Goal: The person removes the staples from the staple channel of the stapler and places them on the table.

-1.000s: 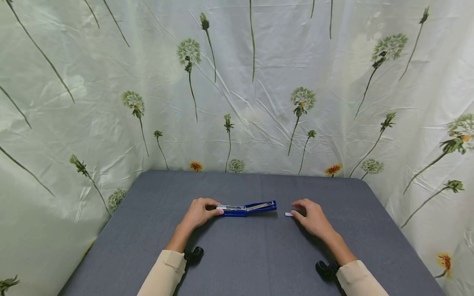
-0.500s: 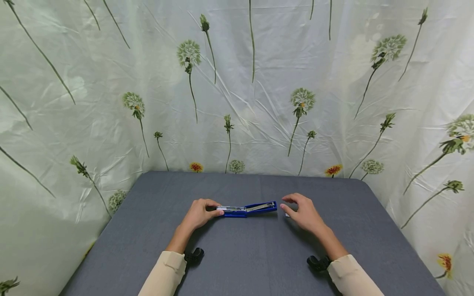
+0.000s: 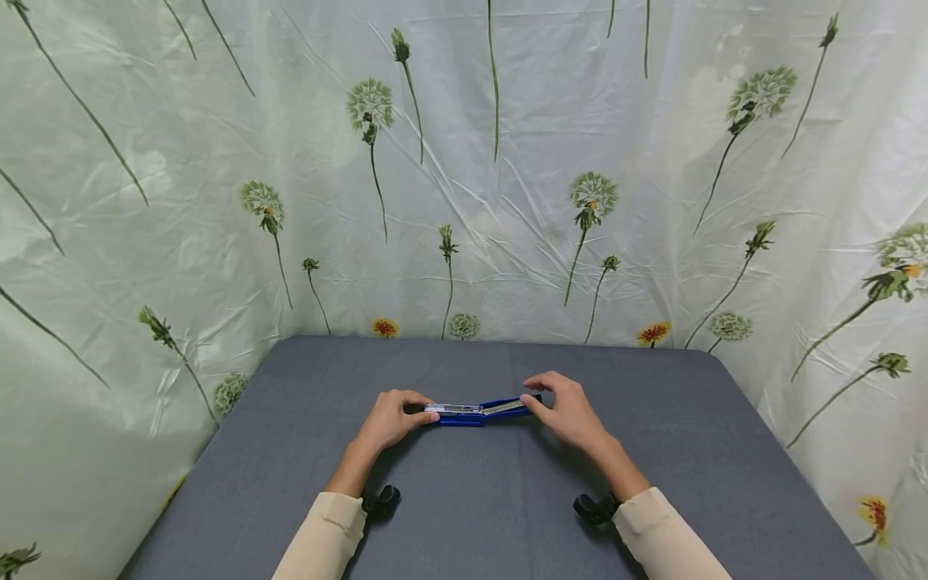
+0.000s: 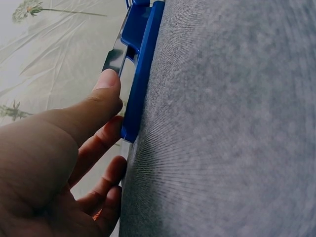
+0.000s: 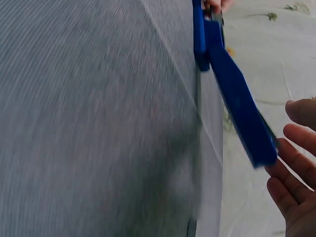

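Note:
A blue stapler point(image 3: 461, 420) lies swung open on the grey table, its metal magazine showing on the left half. My left hand point(image 3: 391, 416) pinches the magazine end between thumb and fingers; the left wrist view shows the thumb on the metal rail above the blue base point(image 4: 137, 94). The stapler's top cover point(image 5: 242, 108) slants up to the right. At its free end is my right hand point(image 3: 569, 409), fingers spread and loosely bent, fingertips right at the cover's tip. A short grey strip point(image 5: 191, 228) lies on the cloth, hidden behind the right hand in the head view.
Grey cloth covers the table point(image 3: 464, 499). A pale curtain point(image 3: 464, 161) printed with dandelions hangs behind it and along the sides. Black wrist cameras point(image 3: 382, 503) are strapped at both cream sleeves.
My right hand has moved left, from beside the small pale strip to the free end of the stapler's cover. The left hand and the stapler have stayed in place.

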{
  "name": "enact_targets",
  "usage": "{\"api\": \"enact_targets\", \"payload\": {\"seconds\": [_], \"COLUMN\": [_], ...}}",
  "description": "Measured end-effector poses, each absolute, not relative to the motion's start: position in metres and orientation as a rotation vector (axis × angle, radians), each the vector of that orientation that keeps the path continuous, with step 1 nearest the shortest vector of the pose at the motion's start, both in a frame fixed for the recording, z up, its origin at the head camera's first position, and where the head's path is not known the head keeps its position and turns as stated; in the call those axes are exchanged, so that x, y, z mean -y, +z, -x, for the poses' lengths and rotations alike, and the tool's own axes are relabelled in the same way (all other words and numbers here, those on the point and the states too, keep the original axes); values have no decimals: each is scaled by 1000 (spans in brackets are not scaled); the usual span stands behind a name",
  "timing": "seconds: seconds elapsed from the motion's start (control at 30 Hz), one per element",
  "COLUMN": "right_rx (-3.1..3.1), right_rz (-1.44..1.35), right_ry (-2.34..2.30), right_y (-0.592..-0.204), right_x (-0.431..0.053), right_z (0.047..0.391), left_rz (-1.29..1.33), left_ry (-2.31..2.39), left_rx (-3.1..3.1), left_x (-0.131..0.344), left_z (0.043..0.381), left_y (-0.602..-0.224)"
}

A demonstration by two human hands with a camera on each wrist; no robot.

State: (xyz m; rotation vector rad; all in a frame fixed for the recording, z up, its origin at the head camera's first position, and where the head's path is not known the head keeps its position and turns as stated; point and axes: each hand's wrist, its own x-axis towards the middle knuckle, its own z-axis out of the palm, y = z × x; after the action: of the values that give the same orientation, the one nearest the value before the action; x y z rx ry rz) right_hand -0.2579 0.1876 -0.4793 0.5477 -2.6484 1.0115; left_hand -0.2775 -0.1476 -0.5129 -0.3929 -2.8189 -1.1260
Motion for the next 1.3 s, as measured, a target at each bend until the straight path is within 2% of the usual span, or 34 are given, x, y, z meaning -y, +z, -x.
{"api": "enact_targets", "payload": {"seconds": [1.3], "right_rx": [2646], "right_rz": [-716], "right_ry": [991], "right_y": [-493], "right_x": [-106], "right_z": [263], "left_rz": [369], "left_ry": [-1157], "left_rx": [2822], "left_x": [149], "left_z": [275], "left_y": [-512]}}
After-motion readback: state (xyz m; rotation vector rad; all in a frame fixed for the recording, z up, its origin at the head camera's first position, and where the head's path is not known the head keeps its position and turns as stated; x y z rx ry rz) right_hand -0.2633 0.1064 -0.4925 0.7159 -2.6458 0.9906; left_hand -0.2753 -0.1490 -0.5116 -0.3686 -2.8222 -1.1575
